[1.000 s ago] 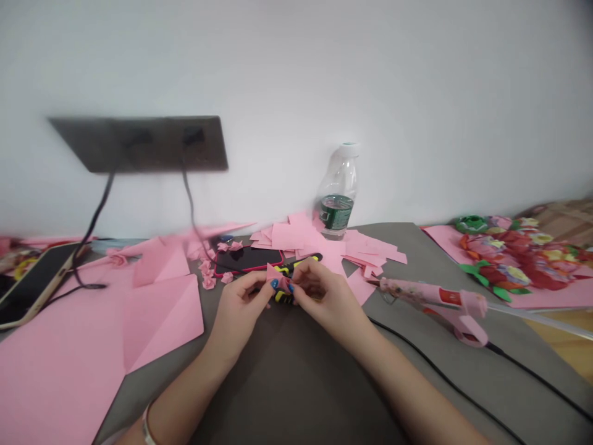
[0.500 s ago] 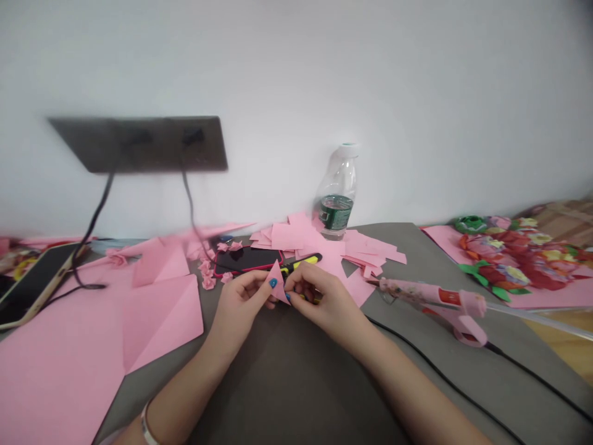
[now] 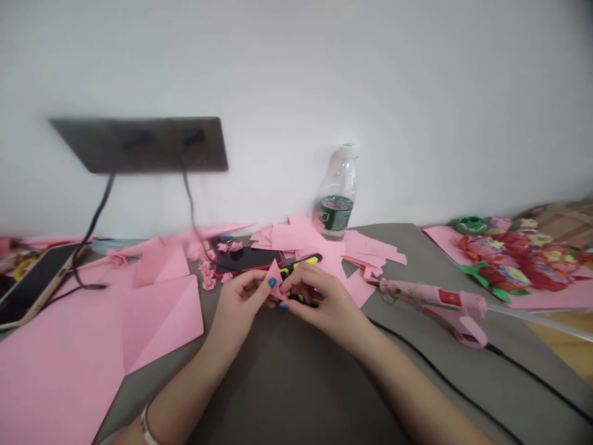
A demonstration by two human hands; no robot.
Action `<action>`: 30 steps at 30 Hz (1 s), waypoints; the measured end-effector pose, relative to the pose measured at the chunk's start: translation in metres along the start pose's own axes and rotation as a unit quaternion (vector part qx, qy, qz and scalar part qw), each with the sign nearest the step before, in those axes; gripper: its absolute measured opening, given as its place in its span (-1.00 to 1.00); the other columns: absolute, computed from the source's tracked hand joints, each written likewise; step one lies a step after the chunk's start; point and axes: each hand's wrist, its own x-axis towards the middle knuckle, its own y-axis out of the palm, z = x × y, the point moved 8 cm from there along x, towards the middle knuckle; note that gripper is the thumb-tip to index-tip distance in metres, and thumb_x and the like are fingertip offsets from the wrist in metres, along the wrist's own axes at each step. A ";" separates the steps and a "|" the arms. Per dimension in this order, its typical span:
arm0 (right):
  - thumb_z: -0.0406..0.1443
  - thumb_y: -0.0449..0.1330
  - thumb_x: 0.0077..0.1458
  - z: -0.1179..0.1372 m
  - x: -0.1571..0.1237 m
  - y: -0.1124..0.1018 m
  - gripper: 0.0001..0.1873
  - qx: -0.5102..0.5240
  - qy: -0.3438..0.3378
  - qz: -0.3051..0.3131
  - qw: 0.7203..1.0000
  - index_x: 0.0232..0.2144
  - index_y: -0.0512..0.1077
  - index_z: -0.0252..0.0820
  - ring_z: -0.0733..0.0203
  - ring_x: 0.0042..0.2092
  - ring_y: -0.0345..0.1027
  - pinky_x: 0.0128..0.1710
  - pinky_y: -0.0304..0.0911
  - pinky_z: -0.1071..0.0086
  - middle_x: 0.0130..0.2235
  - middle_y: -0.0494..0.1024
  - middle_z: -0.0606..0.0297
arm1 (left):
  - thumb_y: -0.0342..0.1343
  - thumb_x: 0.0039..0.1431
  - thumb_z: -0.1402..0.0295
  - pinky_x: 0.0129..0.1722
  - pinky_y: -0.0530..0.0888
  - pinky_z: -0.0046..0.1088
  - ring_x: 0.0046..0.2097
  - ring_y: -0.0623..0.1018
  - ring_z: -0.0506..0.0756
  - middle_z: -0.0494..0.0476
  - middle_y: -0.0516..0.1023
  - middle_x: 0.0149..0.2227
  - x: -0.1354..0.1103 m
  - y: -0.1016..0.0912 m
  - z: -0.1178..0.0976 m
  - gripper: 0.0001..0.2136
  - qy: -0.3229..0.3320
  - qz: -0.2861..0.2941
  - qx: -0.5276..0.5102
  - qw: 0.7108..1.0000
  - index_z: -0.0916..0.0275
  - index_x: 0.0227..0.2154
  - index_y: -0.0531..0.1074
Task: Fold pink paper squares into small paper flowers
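Observation:
A small folded piece of pink paper (image 3: pixel 274 276), pointed at the top, is held up above the grey tabletop. My left hand (image 3: pixel 245 296) pinches it from the left, thumb on its face. At its lower right edge my right hand (image 3: pixel 317 293) has fingers and thumb at the paper, with the thumb low. Behind the hands lies yellow-and-black scissors-like handles (image 3: pixel 303 262), partly hidden. A phone in a red-pink case (image 3: pixel 248 259) lies just beyond my left hand, with small folded pink paper pieces (image 3: pixel 207 275) beside it.
Pink paper strips (image 3: pixel 370 247) lie around an upright plastic bottle (image 3: pixel 337 198) by the wall. On the right rests a pink glue gun (image 3: pixel 430 293) with its black cord (image 3: pixel 445 371). Colourful paper flowers (image 3: pixel 504 259) sit beyond it. Large pink sheets (image 3: pixel 55 352) and another phone (image 3: pixel 37 278) cover the left.
My right thumb has moved down and slightly left, and its fingers have shifted across the paper's right edge. The paper's right corner is now less visible. My left hand keeps its pinch.

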 end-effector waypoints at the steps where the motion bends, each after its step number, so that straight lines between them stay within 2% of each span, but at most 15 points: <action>1: -0.43 0.24 0.07 0.001 0.000 0.000 -0.91 -0.003 -0.004 -0.001 1.000 -0.35 0.48 -0.16 0.33 -0.44 0.12 -0.47 0.05 0.44 -0.41 0.30 0.37 | 0.28 0.05 0.24 -0.45 0.49 -0.57 -0.48 0.50 -0.03 0.05 0.58 -0.49 0.000 0.000 0.000 -0.81 -0.001 0.000 0.002 1.000 0.28 -0.38 0.59; 6: -0.39 0.21 0.12 0.001 0.001 -0.001 -0.92 0.006 0.007 -0.012 1.000 -0.42 0.48 -0.18 0.33 -0.45 0.12 -0.49 0.04 0.43 -0.42 0.33 0.34 | 0.26 0.08 0.23 -0.44 0.50 -0.55 -0.45 0.51 0.00 0.08 0.59 -0.46 0.000 0.001 0.001 -0.80 -0.002 0.007 0.013 1.000 0.28 -0.37 0.58; 11: -0.34 0.20 0.08 -0.009 0.001 0.000 -0.96 0.065 0.063 -0.016 0.996 -0.41 0.41 -0.18 0.32 -0.46 0.16 -0.49 0.07 0.43 -0.43 0.40 0.34 | 0.27 0.08 0.21 -0.42 0.51 -0.52 -0.44 0.51 0.00 0.08 0.58 -0.46 -0.001 0.003 0.002 -0.79 -0.007 0.021 0.004 1.000 0.28 -0.38 0.58; 17: -0.24 0.21 0.08 -0.019 0.000 0.003 -0.86 0.110 0.113 -0.020 0.987 -0.43 0.36 -0.19 0.30 -0.44 0.22 -0.45 0.11 0.41 -0.44 0.43 0.33 | 0.29 0.06 0.21 -0.37 0.51 -0.55 -0.41 0.52 -0.02 0.07 0.59 -0.41 -0.002 0.006 0.007 -0.79 -0.034 0.028 -0.050 0.998 0.27 -0.35 0.58; 22: -0.20 0.23 0.06 -0.021 0.000 0.001 -0.80 0.119 0.129 -0.028 0.984 -0.46 0.32 -0.18 0.31 -0.46 0.21 -0.47 0.10 0.42 -0.46 0.39 0.36 | 0.33 0.02 0.23 -0.33 0.50 -0.54 -0.36 0.52 -0.01 0.11 0.61 -0.35 -0.003 0.009 0.008 -0.78 -0.038 0.045 -0.058 0.997 0.29 -0.35 0.59; 25: -0.18 0.24 0.06 -0.022 0.000 0.001 -0.79 0.128 0.128 -0.034 0.983 -0.45 0.32 -0.17 0.30 -0.43 0.25 -0.45 0.14 0.41 -0.45 0.39 0.36 | 0.37 -0.04 0.27 -0.32 0.49 -0.52 -0.36 0.51 0.00 0.12 0.60 -0.36 -0.003 0.010 0.005 -0.77 -0.026 0.051 -0.049 0.997 0.29 -0.35 0.58; 30: -0.18 0.23 0.06 -0.022 0.000 0.001 -0.81 0.139 0.128 -0.033 0.981 -0.40 0.35 -0.18 0.27 -0.40 0.32 -0.42 0.20 0.39 -0.42 0.44 0.33 | 0.37 -0.03 0.27 -0.33 0.48 -0.51 -0.37 0.51 0.00 0.10 0.59 -0.38 -0.002 0.009 0.006 -0.79 -0.032 0.043 -0.054 0.997 0.28 -0.38 0.57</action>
